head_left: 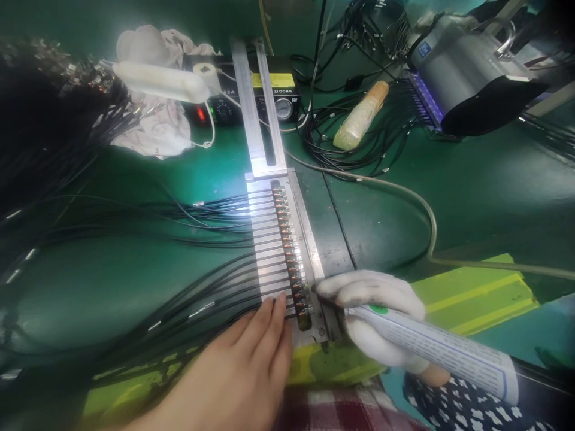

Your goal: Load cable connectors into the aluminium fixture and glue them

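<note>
A metal fixture [269, 251] lies on the green bench, with a row of black cables [220, 212] set side by side in its slots. Their small metal-tipped ends [287, 233] line up over a dark groove. My bare left hand [251, 353] rests with fingers stretched out on the fixture's near end, touching the nearest cables. Wrapped in a white glove with a bare fingertip showing, my right hand [381, 311] grips a white tube with a printed label [431, 344]. The tube's front end is hidden by the glove, beside the fixture's right edge.
Behind the fixture stands a black control box [281, 106] with a gauge. A white handheld tool [162, 82] lies on cloth [155, 129]. A grey lamp housing [471, 72] glows purple at right. A hose [417, 194] crosses the bench; cable bundles [45, 120] pile at left.
</note>
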A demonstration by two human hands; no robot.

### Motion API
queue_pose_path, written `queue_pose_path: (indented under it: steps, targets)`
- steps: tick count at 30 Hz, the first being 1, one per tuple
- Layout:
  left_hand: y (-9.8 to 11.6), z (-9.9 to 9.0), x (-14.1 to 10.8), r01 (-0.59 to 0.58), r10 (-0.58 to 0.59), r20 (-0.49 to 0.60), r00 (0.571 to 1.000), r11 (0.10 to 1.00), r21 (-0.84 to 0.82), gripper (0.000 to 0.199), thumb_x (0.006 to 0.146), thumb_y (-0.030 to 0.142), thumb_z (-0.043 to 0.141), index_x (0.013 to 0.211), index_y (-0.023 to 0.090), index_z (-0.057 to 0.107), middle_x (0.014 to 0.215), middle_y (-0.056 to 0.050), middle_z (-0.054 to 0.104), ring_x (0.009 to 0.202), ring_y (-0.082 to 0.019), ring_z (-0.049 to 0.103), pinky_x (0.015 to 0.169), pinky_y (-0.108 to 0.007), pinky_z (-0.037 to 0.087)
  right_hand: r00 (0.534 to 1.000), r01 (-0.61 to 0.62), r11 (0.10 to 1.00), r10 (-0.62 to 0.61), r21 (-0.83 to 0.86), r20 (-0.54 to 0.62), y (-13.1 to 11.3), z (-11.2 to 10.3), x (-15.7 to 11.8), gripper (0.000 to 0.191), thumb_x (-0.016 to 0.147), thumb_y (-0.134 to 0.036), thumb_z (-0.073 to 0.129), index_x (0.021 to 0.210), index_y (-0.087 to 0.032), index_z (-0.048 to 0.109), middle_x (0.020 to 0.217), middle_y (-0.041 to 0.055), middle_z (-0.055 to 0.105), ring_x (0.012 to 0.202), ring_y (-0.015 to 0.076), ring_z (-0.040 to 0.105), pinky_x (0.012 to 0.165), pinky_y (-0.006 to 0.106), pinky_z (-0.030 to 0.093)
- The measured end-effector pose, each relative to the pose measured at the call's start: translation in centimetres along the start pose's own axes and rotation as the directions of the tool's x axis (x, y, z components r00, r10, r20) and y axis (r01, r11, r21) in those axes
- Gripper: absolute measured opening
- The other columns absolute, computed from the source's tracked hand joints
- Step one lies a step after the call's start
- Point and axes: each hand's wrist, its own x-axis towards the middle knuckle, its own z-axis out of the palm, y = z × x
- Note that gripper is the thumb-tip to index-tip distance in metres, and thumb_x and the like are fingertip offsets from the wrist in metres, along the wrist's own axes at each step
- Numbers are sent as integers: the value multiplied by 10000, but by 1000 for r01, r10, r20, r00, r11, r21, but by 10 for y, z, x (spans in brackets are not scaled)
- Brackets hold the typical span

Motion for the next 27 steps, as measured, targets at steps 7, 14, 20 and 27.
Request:
queue_pose_path:
  steps: [7,14,20,27]
  targets:
    - [-1,-2,5,-6,6,-12,1000,1000,11,558,1016,131,206,1052,150,763,1166,-116,735,1040,-220,708,952,-357,384,998,49,999,-49,-15,-44,-4,0,-2,190,805,-142,679,995,-158,683,986,127,758,863,261,752,718,353,647]
    - [1,-2,3,-14,14,-28,1000,1000,5,594,1019,127,183,1045,152,776,1155,-124,737,1028,-221,716,943,-355,395,998,58,998,-58,-24,-31,-9,1,-8,179,801,-126,639,973,-145,680,929,126,762,804,243,756,668,317,639]
    - [1,0,4,-11,12,-29,1000,1000,20,601,1021,136,180,1045,160,780,1158,-123,734,1021,-225,720,937,-354,399,999,44,999,-44,-30,-13,-6,2,-10,175,790,-107,639,959,-145,661,951,129,759,835,239,756,708,310,637]
    - [0,-3,4,-10,10,-17,1000,1000,14,571,1009,121,207,1045,154,776,1151,-119,739,1021,-220,720,932,-344,411,999,47,999,-47,-16,-19,-5,2,-9,174,797,-116,639,968,-146,659,959,132,757,843,232,755,717,298,637]
